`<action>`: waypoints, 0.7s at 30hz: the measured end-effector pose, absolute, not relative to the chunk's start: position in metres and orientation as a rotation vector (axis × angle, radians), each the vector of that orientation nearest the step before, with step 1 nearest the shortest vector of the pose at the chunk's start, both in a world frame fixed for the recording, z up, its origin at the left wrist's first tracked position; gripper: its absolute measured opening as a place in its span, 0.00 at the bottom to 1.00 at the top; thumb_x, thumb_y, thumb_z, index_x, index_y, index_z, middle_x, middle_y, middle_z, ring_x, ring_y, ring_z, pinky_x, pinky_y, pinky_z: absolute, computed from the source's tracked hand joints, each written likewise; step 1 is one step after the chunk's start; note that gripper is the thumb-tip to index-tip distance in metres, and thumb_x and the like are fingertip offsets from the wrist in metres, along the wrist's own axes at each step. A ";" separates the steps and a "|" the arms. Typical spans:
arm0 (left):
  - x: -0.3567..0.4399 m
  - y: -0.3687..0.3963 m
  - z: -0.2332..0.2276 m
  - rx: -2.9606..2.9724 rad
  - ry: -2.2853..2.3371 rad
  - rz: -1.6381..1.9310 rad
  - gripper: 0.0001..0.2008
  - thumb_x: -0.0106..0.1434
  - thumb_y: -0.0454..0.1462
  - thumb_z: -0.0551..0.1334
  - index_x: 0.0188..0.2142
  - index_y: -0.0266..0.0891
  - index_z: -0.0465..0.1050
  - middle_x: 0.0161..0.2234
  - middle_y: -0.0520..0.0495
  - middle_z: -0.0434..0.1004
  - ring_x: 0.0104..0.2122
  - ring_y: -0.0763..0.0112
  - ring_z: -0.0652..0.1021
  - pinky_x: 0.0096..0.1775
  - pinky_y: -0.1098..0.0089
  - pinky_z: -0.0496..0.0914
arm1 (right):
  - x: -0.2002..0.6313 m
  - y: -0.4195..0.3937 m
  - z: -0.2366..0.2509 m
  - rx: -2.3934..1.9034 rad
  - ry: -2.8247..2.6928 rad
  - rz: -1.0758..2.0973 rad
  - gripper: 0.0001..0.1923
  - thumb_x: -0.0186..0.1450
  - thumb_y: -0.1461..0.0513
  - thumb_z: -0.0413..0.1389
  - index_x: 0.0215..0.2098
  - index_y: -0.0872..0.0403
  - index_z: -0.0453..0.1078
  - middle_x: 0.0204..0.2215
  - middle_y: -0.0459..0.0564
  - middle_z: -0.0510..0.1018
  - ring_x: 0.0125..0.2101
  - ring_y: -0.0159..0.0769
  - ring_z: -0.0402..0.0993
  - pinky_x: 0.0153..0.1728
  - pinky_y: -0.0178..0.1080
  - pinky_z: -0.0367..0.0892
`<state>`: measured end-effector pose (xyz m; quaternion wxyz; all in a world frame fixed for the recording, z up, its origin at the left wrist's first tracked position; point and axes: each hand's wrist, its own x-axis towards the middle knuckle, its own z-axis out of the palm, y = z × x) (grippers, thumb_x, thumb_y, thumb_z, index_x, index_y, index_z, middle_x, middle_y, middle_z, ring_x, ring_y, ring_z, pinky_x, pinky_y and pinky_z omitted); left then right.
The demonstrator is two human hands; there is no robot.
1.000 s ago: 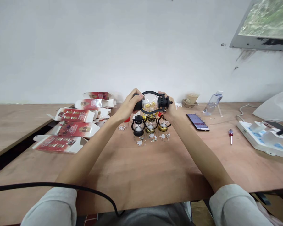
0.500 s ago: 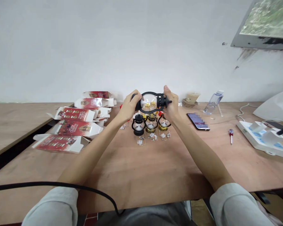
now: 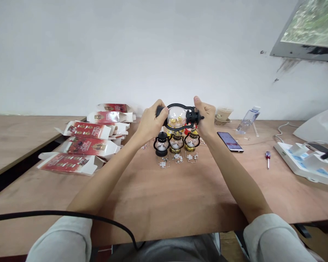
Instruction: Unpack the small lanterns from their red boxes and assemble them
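Observation:
A black lantern (image 3: 177, 115) with a clear globe lies sideways in the air between my hands. Its base end is gripped by my left hand (image 3: 152, 122), fingers wrapped round it. At the pointed cap end, my right hand (image 3: 206, 118) is closed on the lantern, thumb raised. Below it on the table stand a small black lantern (image 3: 161, 144) and two gold-and-black lanterns, one in the middle (image 3: 176, 143) and one to the right (image 3: 191, 142). In front of these lie little bent-wire pieces with white tags (image 3: 177, 158). Yellow and red things behind the held lantern are partly hidden.
Several red-and-white boxes (image 3: 83, 147) lie at the left beside a gap between tables. To the right are a phone (image 3: 230, 141), a water bottle (image 3: 248, 119), a cup (image 3: 223, 114), a screwdriver (image 3: 268, 159) and a power strip (image 3: 303, 162). A black cable (image 3: 98, 218) crosses the front left.
Both hands and the held lantern have shifted slightly right in view, uncovering more of the right gold-and-black lantern. The grip looks the same.

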<state>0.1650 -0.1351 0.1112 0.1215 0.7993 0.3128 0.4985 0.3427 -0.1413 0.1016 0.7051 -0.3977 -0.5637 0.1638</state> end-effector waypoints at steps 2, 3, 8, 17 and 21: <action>0.165 -0.135 0.112 2.345 0.906 1.451 0.10 0.61 0.43 0.48 0.27 0.41 0.56 0.23 0.53 0.61 0.25 0.72 0.62 0.30 0.69 0.57 | 0.343 -0.142 0.103 -0.860 -1.248 0.322 0.33 0.57 0.41 0.54 0.14 0.52 0.43 0.14 0.39 0.44 0.16 0.24 0.45 0.18 0.34 0.47; 0.164 -0.134 0.112 2.350 0.898 1.457 0.11 0.61 0.44 0.48 0.27 0.41 0.56 0.23 0.53 0.61 0.25 0.72 0.63 0.30 0.68 0.57 | 0.342 -0.142 0.103 -0.859 -1.243 0.311 0.33 0.57 0.41 0.54 0.14 0.52 0.43 0.13 0.39 0.44 0.16 0.24 0.45 0.18 0.34 0.48; 0.162 -0.128 0.106 2.232 0.817 1.553 0.16 0.61 0.52 0.47 0.28 0.42 0.56 0.24 0.52 0.59 0.26 0.71 0.63 0.30 0.69 0.60 | 0.338 -0.146 0.106 -0.901 -1.183 0.592 0.29 0.57 0.42 0.55 0.16 0.51 0.48 0.12 0.37 0.46 0.13 0.23 0.44 0.14 0.34 0.44; 0.163 -0.119 0.101 1.952 0.525 1.564 0.24 0.60 0.60 0.47 0.29 0.42 0.53 0.20 0.56 0.54 0.15 0.81 0.54 0.19 0.74 0.52 | 0.333 -0.157 0.112 -0.888 -1.261 0.657 0.30 0.59 0.35 0.44 0.20 0.51 0.58 0.12 0.38 0.52 0.11 0.22 0.49 0.12 0.32 0.43; 0.165 -0.117 0.100 1.972 0.412 1.624 0.21 0.60 0.56 0.51 0.27 0.41 0.57 0.18 0.56 0.54 0.16 0.80 0.56 0.18 0.74 0.52 | 0.340 -0.161 0.115 -0.919 -1.329 0.588 0.32 0.60 0.35 0.39 0.21 0.51 0.62 0.11 0.38 0.51 0.11 0.23 0.49 0.12 0.32 0.43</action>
